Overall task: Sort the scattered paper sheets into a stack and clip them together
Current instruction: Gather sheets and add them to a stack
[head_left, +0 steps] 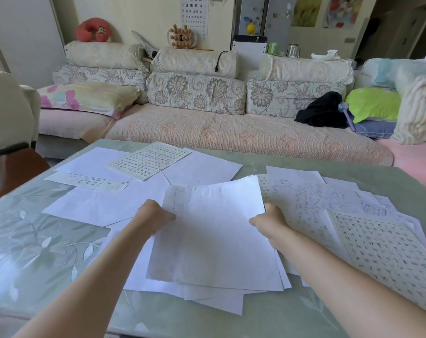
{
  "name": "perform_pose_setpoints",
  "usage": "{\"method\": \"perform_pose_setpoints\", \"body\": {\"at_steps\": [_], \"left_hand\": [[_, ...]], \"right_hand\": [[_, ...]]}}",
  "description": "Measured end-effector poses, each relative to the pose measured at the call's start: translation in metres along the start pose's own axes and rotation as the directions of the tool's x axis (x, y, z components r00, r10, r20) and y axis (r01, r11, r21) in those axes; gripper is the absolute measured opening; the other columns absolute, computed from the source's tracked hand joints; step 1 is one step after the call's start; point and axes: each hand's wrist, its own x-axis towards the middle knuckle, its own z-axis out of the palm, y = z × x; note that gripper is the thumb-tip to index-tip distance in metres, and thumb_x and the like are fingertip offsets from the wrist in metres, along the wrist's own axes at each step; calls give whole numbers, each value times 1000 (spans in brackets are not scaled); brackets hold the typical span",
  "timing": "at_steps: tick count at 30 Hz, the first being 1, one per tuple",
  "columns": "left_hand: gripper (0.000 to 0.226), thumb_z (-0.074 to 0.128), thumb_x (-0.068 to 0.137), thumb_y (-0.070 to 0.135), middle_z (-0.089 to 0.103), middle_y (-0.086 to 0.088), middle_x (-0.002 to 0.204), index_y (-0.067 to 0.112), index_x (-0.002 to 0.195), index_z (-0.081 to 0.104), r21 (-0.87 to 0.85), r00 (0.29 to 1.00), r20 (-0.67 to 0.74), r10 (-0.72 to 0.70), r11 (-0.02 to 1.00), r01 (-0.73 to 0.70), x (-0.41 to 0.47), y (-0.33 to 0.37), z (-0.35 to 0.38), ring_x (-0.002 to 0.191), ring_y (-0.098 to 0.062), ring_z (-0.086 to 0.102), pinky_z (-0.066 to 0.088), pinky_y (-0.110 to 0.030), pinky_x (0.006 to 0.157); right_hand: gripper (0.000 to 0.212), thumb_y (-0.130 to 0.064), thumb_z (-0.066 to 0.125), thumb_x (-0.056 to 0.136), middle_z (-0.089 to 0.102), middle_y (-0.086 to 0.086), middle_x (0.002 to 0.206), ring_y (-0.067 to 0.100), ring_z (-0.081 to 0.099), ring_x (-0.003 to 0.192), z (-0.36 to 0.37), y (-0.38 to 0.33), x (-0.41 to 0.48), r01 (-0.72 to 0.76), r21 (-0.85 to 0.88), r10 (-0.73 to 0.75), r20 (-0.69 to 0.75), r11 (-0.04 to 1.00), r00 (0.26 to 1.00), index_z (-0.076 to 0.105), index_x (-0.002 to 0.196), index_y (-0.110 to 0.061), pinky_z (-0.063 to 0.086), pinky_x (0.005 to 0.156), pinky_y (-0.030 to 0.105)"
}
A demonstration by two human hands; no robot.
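A small stack of white paper sheets [214, 237] is held over the middle of the table. My left hand [153, 215] grips its left edge and my right hand [268, 222] grips its right edge, thumbs on top. More loose white sheets [216, 301] lie fanned out under the stack. Blank sheets [92, 206] and a gridded calligraphy sheet [149, 159] are scattered at the left and back. Several written sheets [368, 240] overlap on the right. No clip is visible.
The table [31, 240] has a pale green floral glass top. A long sofa [231, 132] with cushions, a pillow [85, 98] and a black garment [321, 111] runs behind it. A chair [14, 167] stands at the left.
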Motion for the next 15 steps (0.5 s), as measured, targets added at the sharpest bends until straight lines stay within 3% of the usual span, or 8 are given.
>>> {"method": "perform_pose_setpoints", "body": {"at_steps": [2, 4, 7, 12, 15], "left_hand": [[30, 75, 82, 25, 64, -14, 88, 1, 93, 59, -128, 996, 85, 15, 992, -4, -3, -1, 1, 64, -26, 60, 49, -27, 57], [32, 77, 81, 29, 71, -13, 93, 4, 96, 63, -247, 981, 186, 49, 969, -1, -5, -3, 5, 76, -28, 69, 58, -34, 70], [35, 82, 76, 32, 75, -10, 95, 10, 99, 67, -349, 954, 273, 125, 937, -22, -6, -6, 11, 88, -28, 73, 58, -42, 86], [41, 79, 74, 2, 73, -10, 102, 10, 112, 65, -476, 950, 210, 233, 873, -109, -7, -4, 15, 91, -28, 70, 56, -39, 85], [50, 73, 66, -1, 71, -17, 107, 7, 114, 63, -629, 931, 167, 326, 762, -154, -12, -2, 4, 94, -33, 69, 56, -45, 86]], "right_hand": [[19, 2, 64, 83, 67, 7, 96, 25, 60, 84, 2, 1, -1, 19, 18, -19, -3, 1000, 1000, 60, 96, -11, 46, 68, 28], [21, 2, 64, 80, 70, 8, 98, 26, 63, 83, 3, 0, -2, 35, 33, -35, -6, 999, 999, 62, 97, -11, 47, 67, 29], [26, 2, 64, 78, 72, 8, 100, 30, 69, 94, 5, 0, -4, 63, 67, -66, 41, 996, 997, 64, 99, -13, 55, 74, 35], [25, -2, 65, 78, 72, 11, 100, 26, 69, 85, 4, -7, -11, 105, 104, -117, 118, 989, 986, 64, 101, -11, 55, 74, 34], [40, -13, 71, 70, 74, 8, 106, 22, 71, 90, -3, -13, -11, 89, 200, -119, 141, 976, 983, 66, 109, -15, 58, 86, 38]]}}
